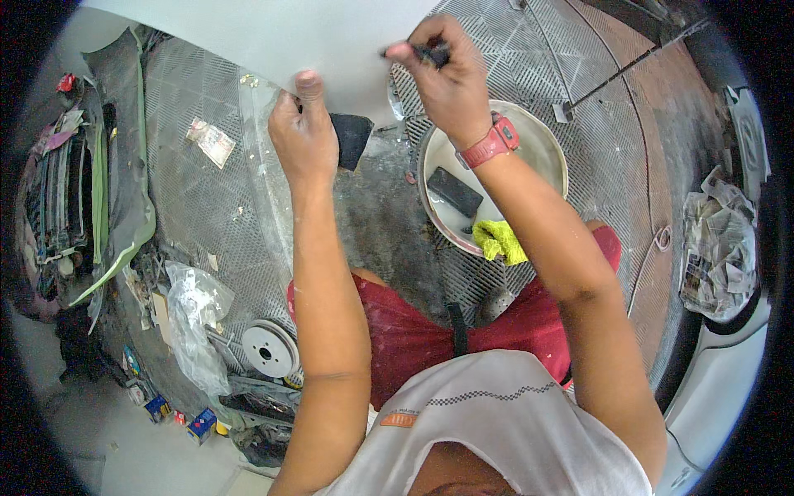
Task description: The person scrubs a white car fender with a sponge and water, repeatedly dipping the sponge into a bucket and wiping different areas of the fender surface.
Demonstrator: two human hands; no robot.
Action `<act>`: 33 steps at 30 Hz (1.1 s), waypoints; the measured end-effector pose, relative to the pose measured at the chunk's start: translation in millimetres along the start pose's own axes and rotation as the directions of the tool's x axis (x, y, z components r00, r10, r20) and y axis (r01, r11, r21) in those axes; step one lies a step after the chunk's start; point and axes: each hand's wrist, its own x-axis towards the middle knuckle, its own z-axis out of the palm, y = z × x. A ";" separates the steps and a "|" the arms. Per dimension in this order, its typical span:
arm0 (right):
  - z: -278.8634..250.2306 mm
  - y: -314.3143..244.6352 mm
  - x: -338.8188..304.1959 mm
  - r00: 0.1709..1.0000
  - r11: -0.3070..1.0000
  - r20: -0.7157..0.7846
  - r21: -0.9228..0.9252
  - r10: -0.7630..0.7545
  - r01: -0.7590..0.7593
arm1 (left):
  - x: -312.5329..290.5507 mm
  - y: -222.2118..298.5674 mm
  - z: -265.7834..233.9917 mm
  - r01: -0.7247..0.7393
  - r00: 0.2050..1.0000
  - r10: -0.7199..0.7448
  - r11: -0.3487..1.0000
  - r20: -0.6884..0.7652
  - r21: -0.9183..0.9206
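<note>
A smooth white panel hangs over the top of the view. My left hand is closed at its lower edge, thumb on the face and fingers curled around the rim. Beside that palm shows a black flat sheet, like sandpaper; whether the fingers also hold it I cannot tell. At the panel's right edge, my right hand is closed on a small crumpled black piece, partly hidden by the fingers. Below the right wrist stands a round white tub with cloudy liquid, a dark rectangular block and a yellow cloth.
Ribbed matting covers the floor. To the left lie car body parts, clear plastic sheeting, a brake disc and small boxes. On the right are a bag of crumpled paper, a thin hose and a pale car panel.
</note>
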 end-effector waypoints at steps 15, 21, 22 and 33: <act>1.5 4.1 -1.4 0.999 0.999 0.018 -0.017 -0.048 0.049 | 0.7 -2.1 0.4 -0.022 1.000 0.021 0.999 -0.023 -0.025; -0.5 -1.0 -1.8 0.989 0.987 0.073 0.089 0.127 -0.134 | 2.8 -2.7 -3.1 0.042 0.999 -0.041 0.999 0.031 -0.020; -1.1 -1.7 -2.6 0.983 0.974 0.063 0.133 0.173 -0.181 | 2.8 -2.9 -2.7 0.040 0.999 -0.039 0.999 0.022 -0.015; 0.5 -7.5 -10.2 0.946 0.904 0.081 0.278 0.314 -0.324 | 0.1 -1.2 5.0 -0.008 1.000 0.008 1.000 -0.009 -0.009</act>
